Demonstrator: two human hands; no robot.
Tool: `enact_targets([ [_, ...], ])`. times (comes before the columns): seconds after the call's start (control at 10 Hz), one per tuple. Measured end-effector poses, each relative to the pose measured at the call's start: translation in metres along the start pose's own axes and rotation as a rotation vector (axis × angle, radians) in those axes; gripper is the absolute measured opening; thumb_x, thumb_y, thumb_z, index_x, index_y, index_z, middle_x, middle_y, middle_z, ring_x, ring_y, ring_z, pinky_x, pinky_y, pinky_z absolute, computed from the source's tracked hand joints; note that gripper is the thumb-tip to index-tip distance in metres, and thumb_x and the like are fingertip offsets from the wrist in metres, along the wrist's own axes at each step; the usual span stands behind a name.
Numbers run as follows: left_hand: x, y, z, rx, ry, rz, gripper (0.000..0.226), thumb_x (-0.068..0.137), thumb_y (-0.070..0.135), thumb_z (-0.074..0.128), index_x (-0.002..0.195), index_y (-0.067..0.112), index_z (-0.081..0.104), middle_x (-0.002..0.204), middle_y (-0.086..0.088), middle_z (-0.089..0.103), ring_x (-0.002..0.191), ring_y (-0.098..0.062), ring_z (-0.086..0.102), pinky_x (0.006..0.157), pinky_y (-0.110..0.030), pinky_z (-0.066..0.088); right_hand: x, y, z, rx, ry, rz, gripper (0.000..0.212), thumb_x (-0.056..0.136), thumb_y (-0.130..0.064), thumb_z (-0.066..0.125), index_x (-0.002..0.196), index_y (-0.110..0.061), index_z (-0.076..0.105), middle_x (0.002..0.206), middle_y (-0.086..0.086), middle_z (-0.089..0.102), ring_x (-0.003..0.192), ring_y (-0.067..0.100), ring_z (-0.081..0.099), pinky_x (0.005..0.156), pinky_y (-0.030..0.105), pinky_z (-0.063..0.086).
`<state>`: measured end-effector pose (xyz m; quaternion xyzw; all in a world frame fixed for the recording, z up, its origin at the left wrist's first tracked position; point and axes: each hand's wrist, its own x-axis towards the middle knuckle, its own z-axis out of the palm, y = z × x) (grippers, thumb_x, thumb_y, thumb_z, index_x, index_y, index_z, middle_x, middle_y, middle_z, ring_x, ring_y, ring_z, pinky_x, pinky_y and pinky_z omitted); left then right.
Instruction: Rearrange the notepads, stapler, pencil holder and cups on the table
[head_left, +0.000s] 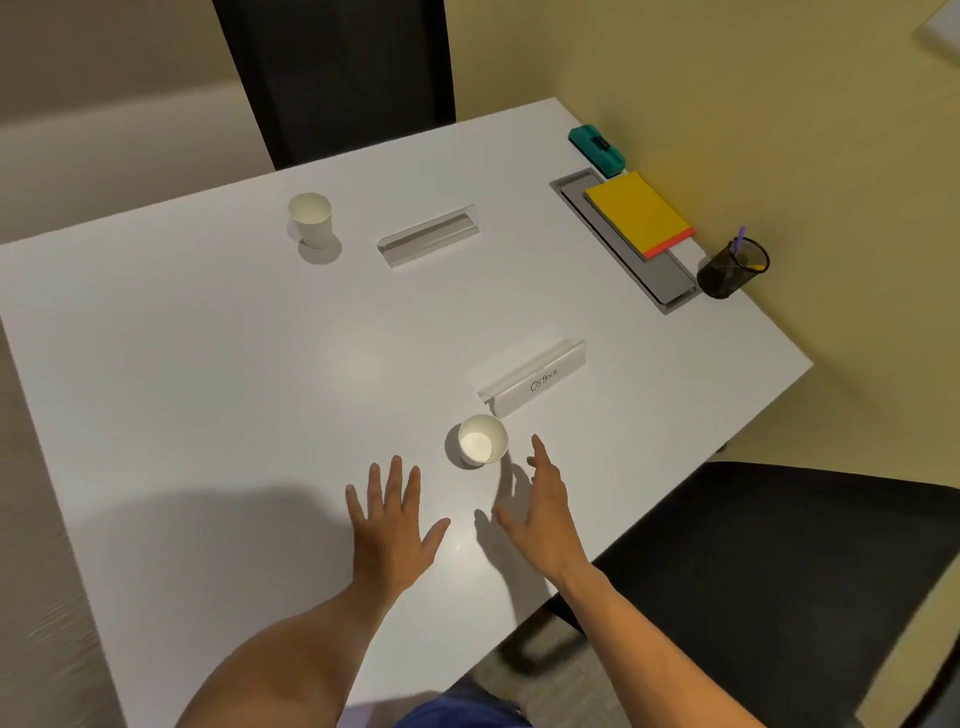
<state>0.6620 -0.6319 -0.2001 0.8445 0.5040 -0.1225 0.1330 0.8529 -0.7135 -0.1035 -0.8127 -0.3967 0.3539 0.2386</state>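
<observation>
Flanking near cup (482, 439), both hands spread

both bare forearms stretched forward. left hand (390, 525) is flat, palm down, fingers spread straight. right hand (540, 506) is turned on its edge, fingers straight and relaxed, thumb apart, holding nothing.

Two clear name stands are sitting on the white desk (208, 364). The far stand (427, 236) is lying toward the desk's far edge, empty as far as I can tell. The near stand (532, 378) is resting closer to the right edge, showing a card reading "OSTRICH". A grey cable tray (660, 270) is running along the right edge. A dark chair (337, 78) is standing beyond the far edge, and another chair (779, 571) is waiting at the near right corner.
</observation>
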Motion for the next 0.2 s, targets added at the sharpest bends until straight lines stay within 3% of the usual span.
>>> enact_targets([
  [0.1,-0.001,-0.003,-0.005,0.044,-0.036,-0.004,0.091,0.084,0.078,0.003,0.157,0.025,0.013,0.166,-0.010,0.004,0.152,-0.039,0.005,0.118,-0.063,0.011,-0.014,0.003,0.000,-0.007,0.038,0.001,0.102,0.090,-0.032,0.073,0.160,-0.031,-0.002,0.158,-0.002,0.027,0.146,0.023,0.024,0.115,0.042,0.030],
  [0.2,-0.004,-0.001,-0.005,0.009,-0.062,-0.007,0.090,0.085,0.078,0.009,0.157,0.024,0.018,0.166,-0.011,0.002,0.152,-0.039,0.006,0.119,-0.062,0.015,-0.025,0.004,-0.001,0.021,0.055,-0.014,0.100,0.091,-0.030,0.071,0.160,-0.031,-0.001,0.159,-0.001,0.027,0.146,0.023,0.023,0.116,0.043,0.030],
])
